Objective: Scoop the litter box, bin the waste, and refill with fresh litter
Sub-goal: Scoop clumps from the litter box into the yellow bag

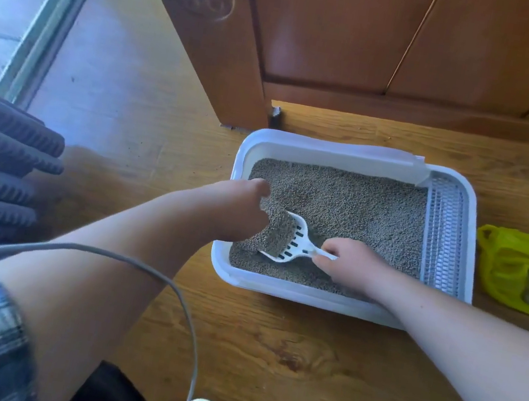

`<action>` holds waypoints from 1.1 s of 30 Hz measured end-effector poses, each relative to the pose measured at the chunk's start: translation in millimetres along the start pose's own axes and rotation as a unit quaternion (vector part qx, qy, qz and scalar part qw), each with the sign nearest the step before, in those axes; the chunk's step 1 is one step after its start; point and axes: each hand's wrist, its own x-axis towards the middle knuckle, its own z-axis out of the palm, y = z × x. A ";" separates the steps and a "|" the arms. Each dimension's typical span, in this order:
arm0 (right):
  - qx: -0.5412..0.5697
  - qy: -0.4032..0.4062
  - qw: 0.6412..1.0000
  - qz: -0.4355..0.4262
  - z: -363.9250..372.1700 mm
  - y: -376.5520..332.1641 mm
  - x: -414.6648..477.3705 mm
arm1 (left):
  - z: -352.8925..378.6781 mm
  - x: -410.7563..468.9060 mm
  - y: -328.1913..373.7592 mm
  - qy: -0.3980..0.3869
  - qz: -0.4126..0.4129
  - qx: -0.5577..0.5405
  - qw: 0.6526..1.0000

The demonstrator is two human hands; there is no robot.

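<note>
Two hands were inside the white litter box (pixel 310 296), toward its near-left corner. The slotted scoop (pixel 287 242) lay left-right, its heaped head to the left and its handle to the right, pinched by the right hand (pixel 347 262). The left hand (pixel 241 207) was against the head, too blurred to tell whether spread or curled. The yellow waste bag (pixel 509 266) sat right of the box, nearer the right hand.

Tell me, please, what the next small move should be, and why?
Probably lift the white slotted plastic scoop, gripped by the right hand, and shake it: it is heaped with grey litter, so loose grains should sift back into the white tray before clumps go into the yellow plastic bag.
</note>
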 end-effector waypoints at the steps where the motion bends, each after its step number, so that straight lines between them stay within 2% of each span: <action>1: 0.023 0.007 1.000 -0.011 -2.5 2.4 0.1 | -0.1 0.3 0.6 0.001 0.001 0.001 1.000; 7: 0.040 0.120 0.992 -0.018 -22.0 24.5 -8.9 | 1.3 8.2 14.1 0.017 -0.007 0.011 1.000; 12: 0.042 0.125 0.991 -0.021 -43.6 51.2 -23.0 | 4.6 17.4 30.7 0.046 -0.031 0.017 0.998; 16: 0.060 0.151 0.986 -0.028 -54.5 69.3 -38.5 | 11.3 21.9 51.0 0.034 -0.041 0.030 0.998; 21: 0.059 0.202 0.978 -0.015 -63.0 96.9 -56.4 | 23.6 31.3 84.0 0.006 -0.007 0.048 0.999; 27: 0.095 0.214 0.972 -0.002 -61.5 125.1 -81.4 | 36.4 36.4 124.8 -0.011 0.041 0.064 0.997; 33: 0.203 0.244 0.948 0.030 -64.8 142.7 -103.9 | 51.4 40.4 151.8 -0.025 0.065 0.090 0.994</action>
